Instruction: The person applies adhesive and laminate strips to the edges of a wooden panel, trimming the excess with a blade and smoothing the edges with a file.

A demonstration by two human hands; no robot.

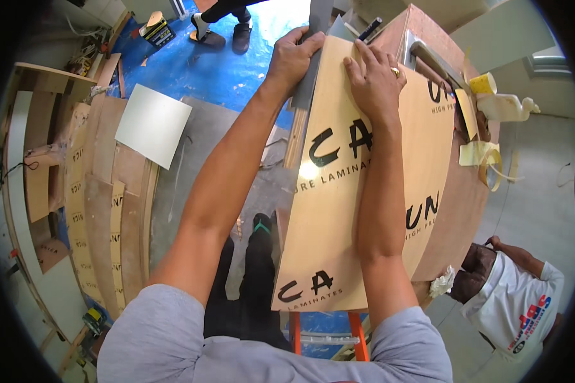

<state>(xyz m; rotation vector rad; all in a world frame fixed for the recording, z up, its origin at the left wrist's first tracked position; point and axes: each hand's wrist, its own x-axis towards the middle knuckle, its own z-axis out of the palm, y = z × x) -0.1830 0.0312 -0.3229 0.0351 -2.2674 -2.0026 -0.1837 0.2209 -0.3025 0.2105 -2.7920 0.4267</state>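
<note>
While the left hand grips the grey strip beside the laminate sheet, the right hand, spread across that sheet, should press evenly.

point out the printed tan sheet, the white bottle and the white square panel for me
Printed tan sheet (329,223): head view, on its face, between printed marks.
White bottle (503,108): head view, on its body.
White square panel (153,126): head view, mid-face.
</note>
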